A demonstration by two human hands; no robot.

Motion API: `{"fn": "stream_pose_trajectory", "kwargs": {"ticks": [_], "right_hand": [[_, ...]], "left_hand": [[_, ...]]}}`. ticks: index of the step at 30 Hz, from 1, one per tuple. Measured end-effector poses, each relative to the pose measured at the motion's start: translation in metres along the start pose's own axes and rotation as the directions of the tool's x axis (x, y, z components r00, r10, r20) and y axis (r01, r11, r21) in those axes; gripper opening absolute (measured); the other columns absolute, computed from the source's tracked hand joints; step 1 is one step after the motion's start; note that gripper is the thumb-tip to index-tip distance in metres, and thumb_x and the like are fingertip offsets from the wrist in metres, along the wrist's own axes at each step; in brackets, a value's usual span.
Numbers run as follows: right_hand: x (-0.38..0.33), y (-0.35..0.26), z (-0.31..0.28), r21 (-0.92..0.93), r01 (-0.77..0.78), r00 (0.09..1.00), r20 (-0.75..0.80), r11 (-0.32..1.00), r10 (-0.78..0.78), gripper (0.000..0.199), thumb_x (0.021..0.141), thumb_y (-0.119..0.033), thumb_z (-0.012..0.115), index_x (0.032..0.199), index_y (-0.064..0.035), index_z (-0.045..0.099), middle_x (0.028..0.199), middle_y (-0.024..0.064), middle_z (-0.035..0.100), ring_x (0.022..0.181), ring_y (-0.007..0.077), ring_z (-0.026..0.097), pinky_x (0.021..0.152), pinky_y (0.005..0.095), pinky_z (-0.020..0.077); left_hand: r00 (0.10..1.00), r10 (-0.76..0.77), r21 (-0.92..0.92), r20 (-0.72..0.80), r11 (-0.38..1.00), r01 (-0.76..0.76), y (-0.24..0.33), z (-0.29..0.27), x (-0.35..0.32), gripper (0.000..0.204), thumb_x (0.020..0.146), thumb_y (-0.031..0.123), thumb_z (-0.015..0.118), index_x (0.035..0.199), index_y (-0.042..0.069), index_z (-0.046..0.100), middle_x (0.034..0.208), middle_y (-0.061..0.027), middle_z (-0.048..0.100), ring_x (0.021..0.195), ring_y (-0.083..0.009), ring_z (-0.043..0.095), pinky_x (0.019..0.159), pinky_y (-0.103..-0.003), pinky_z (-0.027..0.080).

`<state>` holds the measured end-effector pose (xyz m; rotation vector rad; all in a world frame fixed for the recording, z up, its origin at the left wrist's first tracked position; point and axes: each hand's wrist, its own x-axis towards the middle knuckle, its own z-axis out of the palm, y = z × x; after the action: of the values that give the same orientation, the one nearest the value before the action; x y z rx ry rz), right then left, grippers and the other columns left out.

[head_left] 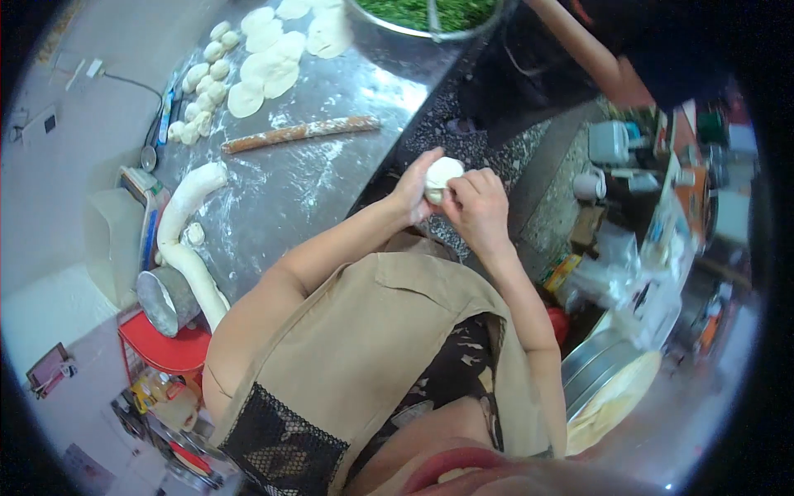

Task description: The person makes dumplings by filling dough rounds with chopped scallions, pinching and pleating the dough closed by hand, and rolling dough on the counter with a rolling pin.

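Observation:
In front of my apron, past the table's edge, a round white piece of dough (444,171) is held between my two hands. My left hand (416,188) cups it from the left, thumb along its side. The bent fingers of my right hand (481,205) pinch at its lower right edge. Whether there is filling inside the dough is hidden. On the floured metal table (273,190) lies a wooden rolling pin (302,134). Behind it are flat dough rounds (269,70) and small dough lumps (207,78). A long dough rope (184,240) curves along the table's left side.
A large metal bowl of chopped greens (430,15) stands at the far table end, a spoon handle in it. Another person's arm (583,45) reaches in beyond it. A metal pot (165,299) sits at left. Plastic bags (616,281) and a round metal pan (608,376) are at right.

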<state>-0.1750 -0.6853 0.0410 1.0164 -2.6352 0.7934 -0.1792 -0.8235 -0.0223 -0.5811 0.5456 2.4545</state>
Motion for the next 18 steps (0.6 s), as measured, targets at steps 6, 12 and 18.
{"fn": "stream_pose_trajectory", "kwargs": {"ticks": [6, 12, 18], "right_hand": [[0.132, -0.019, 0.09, 0.331, -0.11, 0.963, 0.27, 0.937, 0.018, 0.069, 0.066, -0.018, 0.073, 0.127, -0.0042, 0.044, 0.124, 0.0209, 0.043, 0.11, 0.0379, 0.046, 0.094, 0.0423, 0.0406], [0.219, 0.064, 0.204, 0.236, -0.037, 0.999, -0.017, 0.971, 0.043, 0.055, 0.068, -0.016, 0.073, 0.114, 0.0001, 0.047, 0.112, 0.0198, 0.049, 0.105, 0.0361, 0.047, 0.089, 0.0426, 0.041], [0.232, 0.068, 0.183, -0.049, -0.044, 0.973, -0.228, 0.998, 0.031, 0.056, 0.069, -0.021, 0.073, 0.116, -0.002, 0.05, 0.112, 0.0177, 0.049, 0.106, 0.0353, 0.045, 0.091, 0.0431, 0.0355]], "left_hand": [[0.979, 0.2, -0.235, -0.048, 0.95, -0.205, 0.113, -0.058, -0.006, 0.054, 0.094, 0.051, 0.032, 0.121, 0.007, 0.049, 0.117, -0.0121, 0.057, 0.107, -0.0265, 0.056, 0.095, -0.042, 0.044], [0.424, 0.797, 0.838, -0.431, 0.527, -0.14, 0.265, -0.178, 0.006, 0.05, 0.082, 0.017, 0.063, 0.125, -0.003, 0.045, 0.107, -0.0145, 0.061, 0.094, -0.017, 0.056, 0.082, -0.028, 0.045], [-0.059, 0.962, 0.808, -0.268, 0.258, 0.529, 0.337, -0.362, -0.059, 0.085, 0.056, 0.037, 0.082, 0.12, -0.007, 0.047, 0.116, -0.0257, 0.053, 0.111, -0.0395, 0.049, 0.095, -0.046, 0.04]]}}
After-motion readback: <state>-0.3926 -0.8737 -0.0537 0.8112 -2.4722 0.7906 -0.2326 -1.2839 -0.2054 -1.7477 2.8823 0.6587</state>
